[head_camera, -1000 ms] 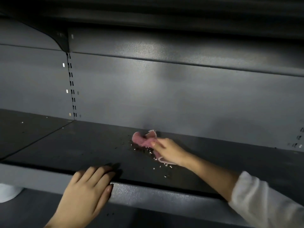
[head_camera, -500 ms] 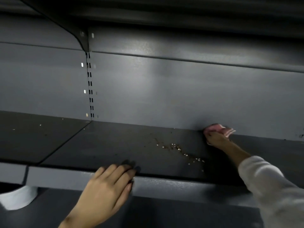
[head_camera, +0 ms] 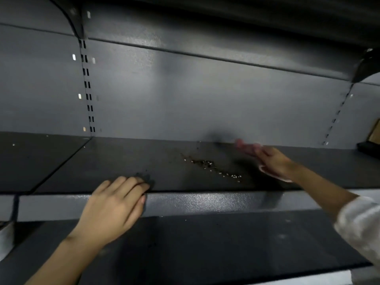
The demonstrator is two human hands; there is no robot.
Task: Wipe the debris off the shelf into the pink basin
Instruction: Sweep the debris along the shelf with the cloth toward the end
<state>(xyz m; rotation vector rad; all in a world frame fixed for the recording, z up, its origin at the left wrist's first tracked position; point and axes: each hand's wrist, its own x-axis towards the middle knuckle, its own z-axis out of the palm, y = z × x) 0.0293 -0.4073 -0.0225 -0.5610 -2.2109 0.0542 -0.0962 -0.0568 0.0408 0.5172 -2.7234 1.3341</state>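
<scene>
Dark grey painted metal, with a fine grainy texture, makes the shelf [head_camera: 123,161] in front of us. Our left hand [head_camera: 115,204] lies palm down on its front lip, with the fingers [head_camera: 131,184] together and curled a little over the edge onto the flat top; it grips nothing. Our right hand [head_camera: 271,161] reaches from the right side, with the forearm stretched out and a white sleeve [head_camera: 359,229] pushed up near the elbow. This hand is low over the shelf near the back wall [head_camera: 185,99], and it is blurred. It presses on a pink cloth [head_camera: 275,175]: a pale edge shows under the palm and a pink part at the fingertips. We cannot tell if the fingers are closed around the cloth or only flat on it.

The debris [head_camera: 213,167] is a thin slanted line of small pale grains and dark crumbs in the middle of the shelf, between our two hands and just left of the cloth. A few single grains lie on the next shelf panel to the left. The back wall is smooth grey sheet metal with slotted uprights [head_camera: 87,85]. The pink basin is not in the view.
</scene>
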